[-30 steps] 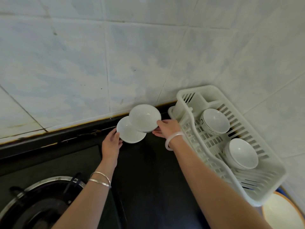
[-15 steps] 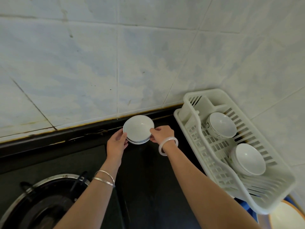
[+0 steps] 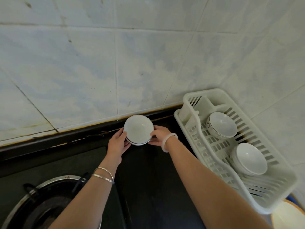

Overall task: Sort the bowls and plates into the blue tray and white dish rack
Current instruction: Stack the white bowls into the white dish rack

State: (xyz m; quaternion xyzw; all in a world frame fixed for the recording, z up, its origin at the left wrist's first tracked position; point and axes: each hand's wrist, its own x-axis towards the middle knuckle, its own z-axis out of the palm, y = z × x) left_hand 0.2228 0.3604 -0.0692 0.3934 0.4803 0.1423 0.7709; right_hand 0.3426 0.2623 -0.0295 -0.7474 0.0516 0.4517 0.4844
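Two small white dishes sit stacked (image 3: pixel 138 129) at the back of the black counter, near the wall. My left hand (image 3: pixel 118 143) grips the stack's left edge and my right hand (image 3: pixel 159 135) grips its right edge. The white dish rack (image 3: pixel 194 138) stands to the right with two white bowls in it, one at the far end (image 3: pixel 222 124) and one nearer (image 3: pixel 250 158). A corner of the blue tray (image 3: pixel 292 199) shows at the bottom right, mostly hidden by the rack, with a pale plate (image 3: pixel 288 217) on it.
A gas burner (image 3: pixel 44 207) on the black stove fills the bottom left. The tiled wall (image 3: pixel 115 63) runs right behind the stack and turns a corner behind the rack. Dark counter (image 3: pixel 153 187) lies between my arms.
One second ago my right hand held one dish tilted above the other. It has been lowered onto the second dish, and both hands now hold the stack by its edges.
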